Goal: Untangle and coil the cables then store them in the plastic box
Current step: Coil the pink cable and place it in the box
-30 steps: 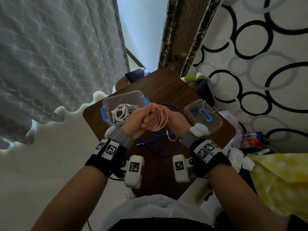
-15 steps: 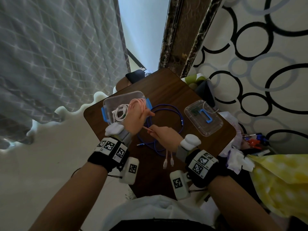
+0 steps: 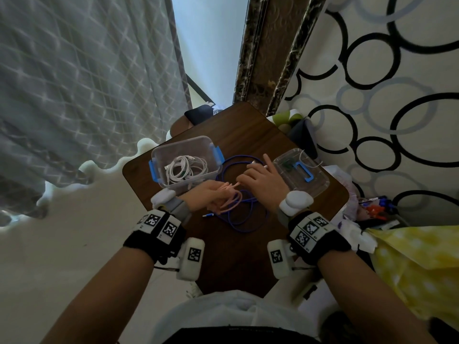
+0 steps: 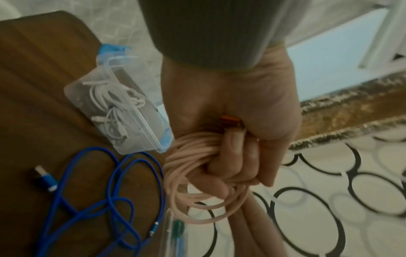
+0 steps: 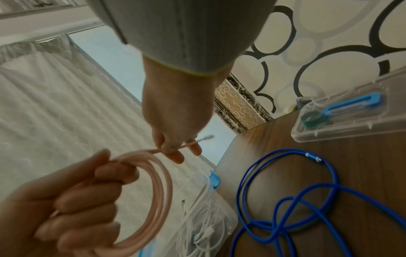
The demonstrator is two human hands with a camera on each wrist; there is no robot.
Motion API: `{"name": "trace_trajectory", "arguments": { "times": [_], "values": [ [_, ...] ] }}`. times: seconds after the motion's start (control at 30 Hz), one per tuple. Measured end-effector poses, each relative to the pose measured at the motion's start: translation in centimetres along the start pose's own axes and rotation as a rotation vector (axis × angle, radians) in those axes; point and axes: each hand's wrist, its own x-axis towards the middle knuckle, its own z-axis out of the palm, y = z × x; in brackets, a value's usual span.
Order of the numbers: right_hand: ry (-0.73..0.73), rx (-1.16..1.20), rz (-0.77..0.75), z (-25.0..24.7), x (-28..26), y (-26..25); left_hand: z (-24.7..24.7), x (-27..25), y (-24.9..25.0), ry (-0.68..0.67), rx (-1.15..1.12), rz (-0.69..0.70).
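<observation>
Pink cable (image 3: pixel 229 198) coiled in left hand (image 3: pixel 208 196), fingers clenched round loops above table (image 3: pixel 250 135), just beside plastic box (image 3: pixel 159 155). Right hand (image 3: pixel 260 177) pinched cable's free end, plug poking past fingertips. White cables (image 3: pixel 186 167) lay inside box. Blue cable (image 3: pixel 238 219) sprawled loose on table; lid (image 3: pixel 320 181) at right.

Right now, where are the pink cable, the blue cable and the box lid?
pink cable (image 5: pixel 153 191), right wrist view, coil's outer loop.
blue cable (image 3: pixel 238 225), head view, nearest loop.
box lid (image 3: pixel 315 184), head view, clear near corner.
</observation>
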Motion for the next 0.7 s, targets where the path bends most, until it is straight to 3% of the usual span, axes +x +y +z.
{"name": "trace_trajectory", "arguments": {
  "times": [0.13, 0.2, 0.3, 0.47, 0.7],
  "values": [
    [-0.120, 0.624, 0.215, 0.5, -1.6, 1.5, 1.9, 2.7, 0.9, -0.007, -0.416, 0.079],
    [-0.095, 0.942, 0.393, 0.8, -2.1, 2.2, 2.9, 4.2, 1.3, 0.016, -0.554, 0.087],
    [-0.052, 1.238, 0.613, 1.7, -2.4, 4.2, 4.4, 6.8, 2.1, 0.069, -0.760, 0.080],
    [-0.054, 1.444, 0.771, 2.5, -3.3, 5.4, 6.2, 9.5, 1.6, 0.148, -0.993, 0.066],
    [-0.165, 1.608, 0.925, 3.4, -4.6, 6.4, 9.3, 12.2, 0.3, 0.249, -0.872, 0.008]
  ]
}}
